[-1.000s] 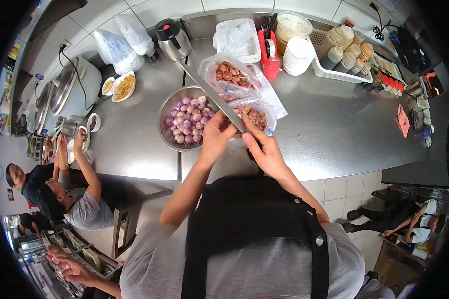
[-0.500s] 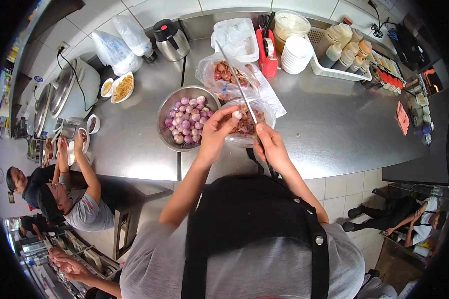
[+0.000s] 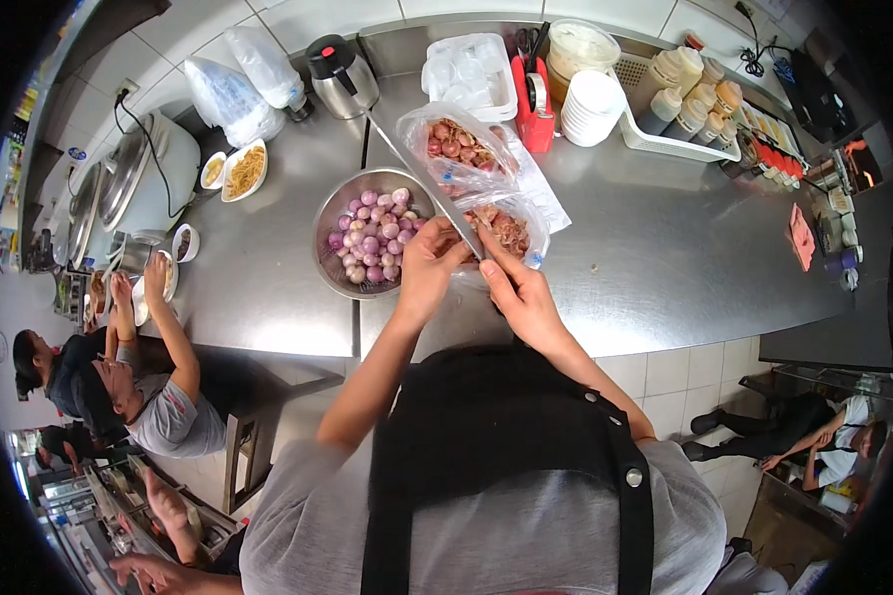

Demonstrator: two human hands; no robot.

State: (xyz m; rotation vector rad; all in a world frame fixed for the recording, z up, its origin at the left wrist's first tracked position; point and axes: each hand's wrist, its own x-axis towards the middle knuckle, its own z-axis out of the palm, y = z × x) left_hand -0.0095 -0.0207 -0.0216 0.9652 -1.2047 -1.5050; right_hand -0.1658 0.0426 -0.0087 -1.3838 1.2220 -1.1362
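Note:
In my right hand (image 3: 522,296) is a long knife (image 3: 422,178). Its blade slants to the far left and crosses in front of my left fingertips. My left hand (image 3: 431,272) is closed in a pinch against the blade; the small peeled shallot seen there earlier is now mostly hidden by blade and fingers. Left of it stands a steel bowl (image 3: 329,272) of peeled purple-white shallots (image 3: 375,238). Just beyond my hands lies an open plastic bag of reddish-brown skins (image 3: 511,234). Farther back, another clear bag holds unpeeled red shallots (image 3: 456,149).
At the back of the steel counter (image 3: 645,268) stand a thermos jug (image 3: 339,81), a white tub (image 3: 466,74), a red tape dispenser (image 3: 534,109), stacked white bowls (image 3: 590,111) and a basket of sauce bottles (image 3: 680,147). Co-workers (image 3: 174,412) work at the left.
The knife has swung leftward, its tip now near the thermos. My right hand has moved left, close against my left hand. The shallot has gone from sight behind the blade.

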